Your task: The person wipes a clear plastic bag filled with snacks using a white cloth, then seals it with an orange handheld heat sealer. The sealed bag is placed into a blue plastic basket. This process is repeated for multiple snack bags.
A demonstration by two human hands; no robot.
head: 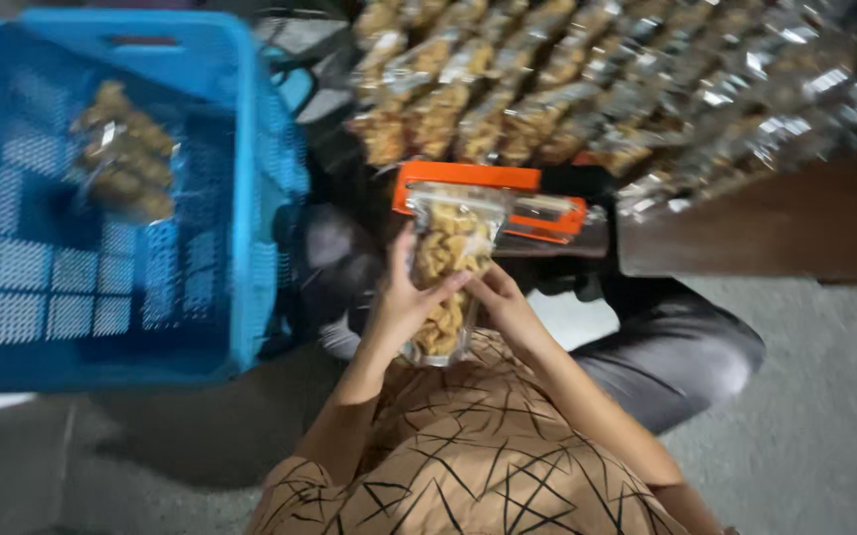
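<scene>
An orange heat sealer (pixel 507 198) lies just beyond the hands, rows of filled clear packets (pixel 606 89) behind it, a blue plastic crate (pixel 240 149) off to the left. A clear snack-filled pouch (pixel 448 267) is gripped between left hand (pixel 403 302) and right hand (pixel 503 302).

Clear glossy plastic snack pouch (pixel 451 260), crinkly w/ glare. Big blue plastic crate (pixel 111 198), matt, perforated walls. Orange sealer bar (pixel 493 193), smooth painted metal or plastic, can't tell. Grey floor (pixel 824 396) matt, rough-ish.
</scene>
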